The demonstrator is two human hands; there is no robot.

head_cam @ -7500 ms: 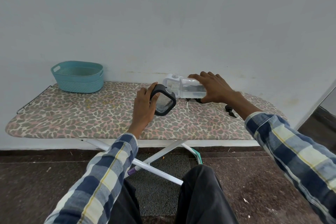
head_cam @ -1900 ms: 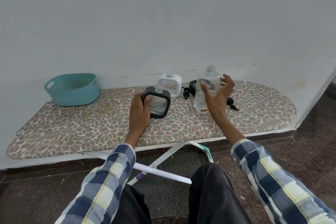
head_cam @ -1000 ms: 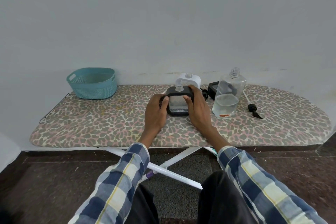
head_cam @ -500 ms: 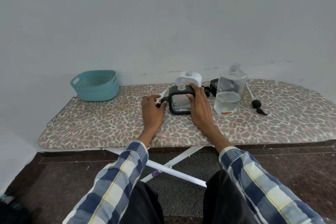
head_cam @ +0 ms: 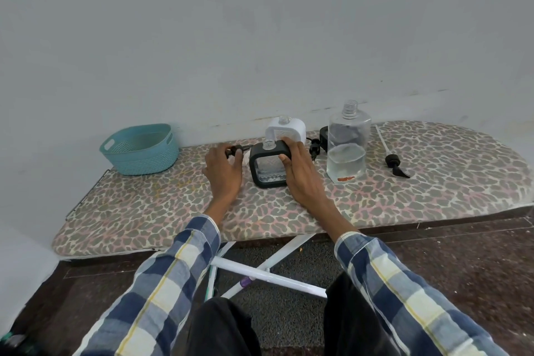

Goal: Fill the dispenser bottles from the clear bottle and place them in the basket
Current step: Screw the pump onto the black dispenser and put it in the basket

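Against a grey wall, on the ironing board (head_cam: 289, 211), the right hand (head_cam: 300, 173) grips the black dispenser bottle (head_cam: 267, 166); the left hand (head_cam: 225, 173) pinches its pump (head_cam: 235, 150). Light, rigid, probably slippery: hold its sides.

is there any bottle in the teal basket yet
No, the teal basket holds no bottle; all the bottles stand on the ironing board.
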